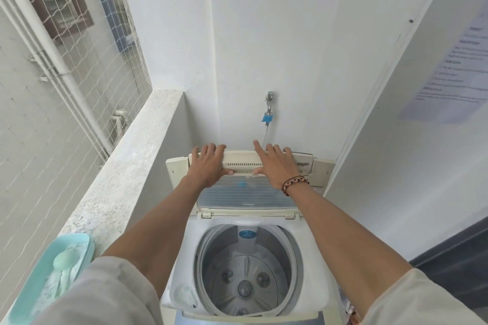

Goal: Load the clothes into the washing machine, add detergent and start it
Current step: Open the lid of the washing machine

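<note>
A white top-loading washing machine stands below me with its drum uncovered and no clothes inside. Its folding lid is raised and folded back against the rear panel. My left hand lies flat on the lid's upper left edge with straight fingers. My right hand, with a braided bracelet at the wrist, rests flat on the upper right edge. A pale turquoise tub holding white detergent powder and a green scoop sits on the ledge at lower left. No clothes are in view.
A concrete ledge runs along the left, with netting over the opening above it. A tap with a blue hose connector is on the back wall. The white wall at right carries a printed notice.
</note>
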